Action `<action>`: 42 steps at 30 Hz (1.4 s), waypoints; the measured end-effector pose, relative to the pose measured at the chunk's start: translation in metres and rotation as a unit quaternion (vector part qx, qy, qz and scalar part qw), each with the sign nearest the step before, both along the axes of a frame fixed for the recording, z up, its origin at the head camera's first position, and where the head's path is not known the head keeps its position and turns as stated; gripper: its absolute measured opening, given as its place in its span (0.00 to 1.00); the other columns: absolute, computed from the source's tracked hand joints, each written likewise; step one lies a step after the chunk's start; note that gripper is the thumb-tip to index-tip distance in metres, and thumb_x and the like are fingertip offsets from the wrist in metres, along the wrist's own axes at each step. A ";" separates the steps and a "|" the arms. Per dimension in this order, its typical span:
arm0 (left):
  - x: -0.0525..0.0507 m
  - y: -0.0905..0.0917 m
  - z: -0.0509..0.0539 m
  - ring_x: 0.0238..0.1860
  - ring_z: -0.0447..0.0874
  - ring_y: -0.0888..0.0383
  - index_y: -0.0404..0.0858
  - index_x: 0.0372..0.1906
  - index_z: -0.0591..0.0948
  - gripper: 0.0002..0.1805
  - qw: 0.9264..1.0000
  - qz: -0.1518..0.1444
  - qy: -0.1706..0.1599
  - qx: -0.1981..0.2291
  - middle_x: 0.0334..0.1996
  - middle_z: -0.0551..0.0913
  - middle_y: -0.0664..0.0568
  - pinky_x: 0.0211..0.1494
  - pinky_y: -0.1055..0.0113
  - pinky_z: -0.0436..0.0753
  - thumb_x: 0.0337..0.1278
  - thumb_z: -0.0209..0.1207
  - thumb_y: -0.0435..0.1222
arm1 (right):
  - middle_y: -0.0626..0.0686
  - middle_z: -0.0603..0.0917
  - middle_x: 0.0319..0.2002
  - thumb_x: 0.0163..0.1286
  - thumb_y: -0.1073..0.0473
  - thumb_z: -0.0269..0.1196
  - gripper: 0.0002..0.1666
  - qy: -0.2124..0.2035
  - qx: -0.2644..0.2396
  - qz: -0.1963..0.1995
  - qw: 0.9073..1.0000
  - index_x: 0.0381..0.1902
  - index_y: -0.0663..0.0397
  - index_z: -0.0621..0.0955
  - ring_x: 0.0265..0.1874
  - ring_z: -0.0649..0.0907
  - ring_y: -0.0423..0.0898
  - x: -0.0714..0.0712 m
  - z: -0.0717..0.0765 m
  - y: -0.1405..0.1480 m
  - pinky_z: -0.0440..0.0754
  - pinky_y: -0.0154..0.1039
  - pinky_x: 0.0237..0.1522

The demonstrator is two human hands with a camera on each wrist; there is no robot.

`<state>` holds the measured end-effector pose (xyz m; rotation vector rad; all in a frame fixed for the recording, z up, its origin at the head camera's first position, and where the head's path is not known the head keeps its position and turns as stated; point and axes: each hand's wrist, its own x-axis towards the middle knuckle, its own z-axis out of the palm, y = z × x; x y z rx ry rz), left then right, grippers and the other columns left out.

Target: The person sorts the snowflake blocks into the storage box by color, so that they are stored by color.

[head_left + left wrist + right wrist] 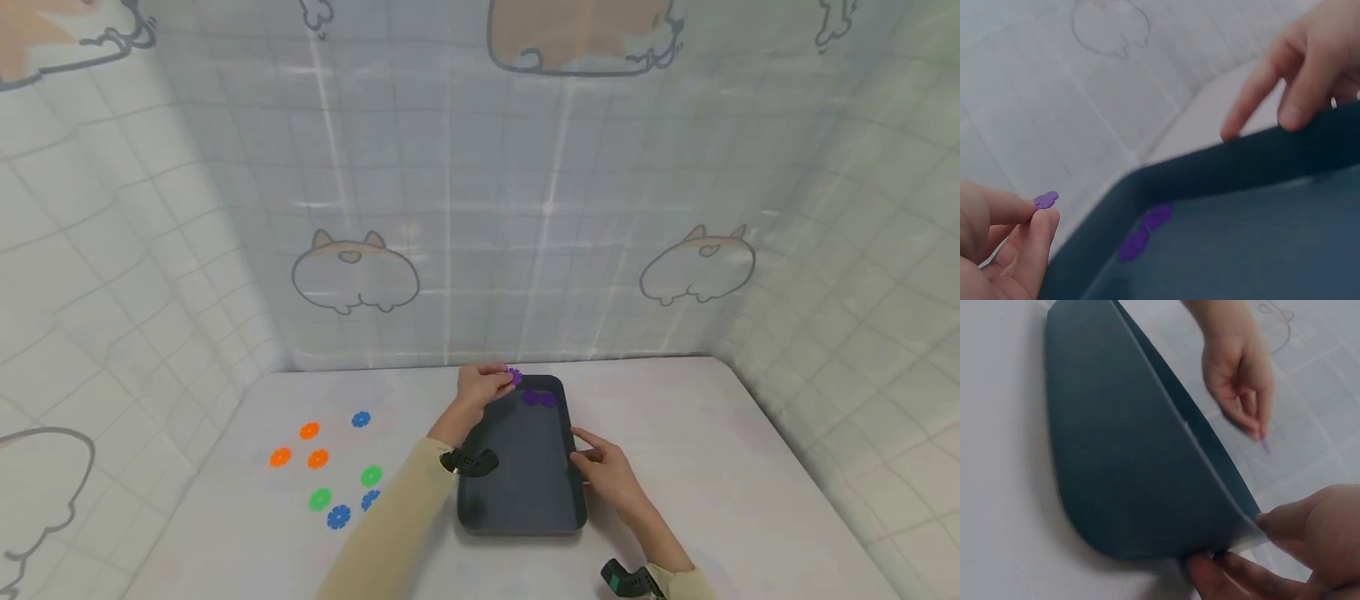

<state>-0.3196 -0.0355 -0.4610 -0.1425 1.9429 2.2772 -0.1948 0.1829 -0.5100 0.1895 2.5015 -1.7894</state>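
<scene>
My left hand pinches a purple flower-shaped disc between thumb and fingertips, above the far left corner of a dark tray. In the left wrist view the disc stands out past the fingertips. Two more purple discs lie side by side inside the tray at its far end. My right hand is at the tray's right side; in the right wrist view its thumb lies at the rim and its fingers are at the outer wall, gripping the edge.
Left of the tray on the white table lie several loose discs: orange, green and blue. One blue disc lies farther back. A patterned curtain stands behind the table and along both sides.
</scene>
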 end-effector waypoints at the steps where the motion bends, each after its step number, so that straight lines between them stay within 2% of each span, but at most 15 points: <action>1: -0.001 0.000 -0.002 0.40 0.87 0.51 0.25 0.49 0.81 0.14 1.000 0.002 -0.004 -0.003 0.42 0.83 0.38 0.43 0.65 0.84 0.57 0.63 0.23 | 0.58 0.84 0.41 0.69 0.65 0.60 0.27 0.000 0.002 0.000 1.000 0.66 0.52 0.74 0.31 0.84 0.49 0.000 0.000 -0.001 0.84 0.44 0.31; 8: -0.004 -0.001 -0.015 0.39 0.87 0.49 0.26 0.46 0.83 0.12 0.999 0.014 0.004 -0.038 0.41 0.83 0.37 0.42 0.63 0.85 0.55 0.63 0.22 | 0.59 0.84 0.43 0.70 0.65 0.60 0.27 -0.002 0.010 -0.001 1.000 0.67 0.52 0.74 0.32 0.84 0.49 0.000 0.003 -0.004 0.85 0.44 0.32; 16: -0.001 0.001 -0.025 0.40 0.86 0.48 0.27 0.44 0.84 0.11 0.997 0.015 0.014 -0.076 0.39 0.83 0.39 0.40 0.65 0.85 0.55 0.62 0.21 | 0.59 0.84 0.43 0.69 0.65 0.60 0.27 -0.002 0.000 -0.001 1.000 0.67 0.52 0.74 0.32 0.85 0.49 0.000 0.003 -0.003 0.84 0.44 0.31; 22: -0.002 0.005 -0.029 0.37 0.87 0.52 0.27 0.43 0.84 0.10 0.994 0.020 0.030 -0.105 0.39 0.84 0.40 0.40 0.64 0.85 0.55 0.62 0.21 | 0.59 0.84 0.44 0.69 0.64 0.60 0.28 -0.004 0.000 0.000 1.000 0.67 0.52 0.74 0.32 0.84 0.49 0.001 0.004 -0.002 0.84 0.43 0.31; 26: -0.004 0.008 -0.031 0.37 0.87 0.52 0.27 0.43 0.84 0.10 0.993 0.020 0.025 -0.116 0.39 0.83 0.39 0.41 0.63 0.85 0.55 0.62 0.21 | 0.59 0.83 0.44 0.69 0.64 0.60 0.28 -0.006 0.000 -0.002 1.000 0.67 0.51 0.74 0.32 0.84 0.49 0.000 0.004 -0.002 0.83 0.43 0.30; 29: -0.005 0.010 -0.032 0.39 0.86 0.51 0.27 0.43 0.84 0.10 0.992 0.021 0.021 -0.120 0.39 0.83 0.40 0.41 0.64 0.85 0.55 0.62 0.21 | 0.59 0.83 0.43 0.69 0.64 0.60 0.28 -0.007 0.002 -0.003 1.000 0.67 0.51 0.74 0.32 0.84 0.49 0.000 0.003 -0.002 0.83 0.43 0.31; 33: -0.006 0.013 -0.036 0.40 0.86 0.48 0.25 0.44 0.84 0.11 0.991 0.023 0.031 -0.125 0.38 0.84 0.39 0.39 0.66 0.85 0.54 0.61 0.20 | 0.59 0.83 0.43 0.69 0.64 0.60 0.27 -0.006 0.001 -0.004 1.000 0.67 0.52 0.74 0.32 0.84 0.49 0.001 0.002 -0.002 0.84 0.43 0.30; 42: -0.007 0.016 -0.047 0.32 0.87 0.53 0.26 0.43 0.84 0.12 0.984 0.036 0.049 -0.168 0.33 0.85 0.41 0.35 0.69 0.85 0.51 0.63 0.20 | 0.59 0.84 0.42 0.69 0.65 0.60 0.28 -0.002 -0.013 -0.002 1.000 0.67 0.51 0.74 0.32 0.85 0.49 0.001 -0.002 -0.001 0.84 0.44 0.31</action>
